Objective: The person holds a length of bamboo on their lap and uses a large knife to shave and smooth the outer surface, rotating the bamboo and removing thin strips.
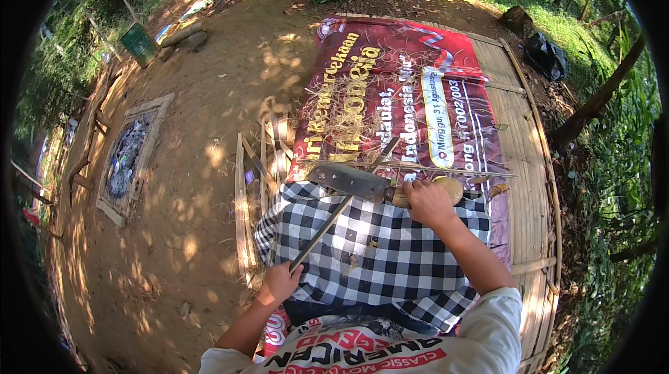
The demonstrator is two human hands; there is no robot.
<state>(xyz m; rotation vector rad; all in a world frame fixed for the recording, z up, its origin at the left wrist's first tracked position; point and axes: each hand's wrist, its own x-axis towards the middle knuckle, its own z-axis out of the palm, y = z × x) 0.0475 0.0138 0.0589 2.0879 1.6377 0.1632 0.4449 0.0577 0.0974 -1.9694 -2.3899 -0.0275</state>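
Note:
My right hand (426, 202) is closed around the wooden handle of a machete (348, 181), its broad dark blade pointing left. In my left hand (280, 282) is the near end of a narrow bamboo strip (319, 234). The strip slants away to the upper right and passes under the blade, its far end showing beyond. A black-and-white checkered cloth (369, 238) covers my lap beneath both. Past my knees, a dark red printed banner (456, 53) is strewn with thin curled shavings (348, 92).
Split bamboo pieces (241, 214) lie at my left. The banner rests on a bamboo-slat platform (526, 144). Farther left is a framed ash pit (130, 140), with a green bin (138, 45) behind. A black plastic bag (546, 55) sits at the far right.

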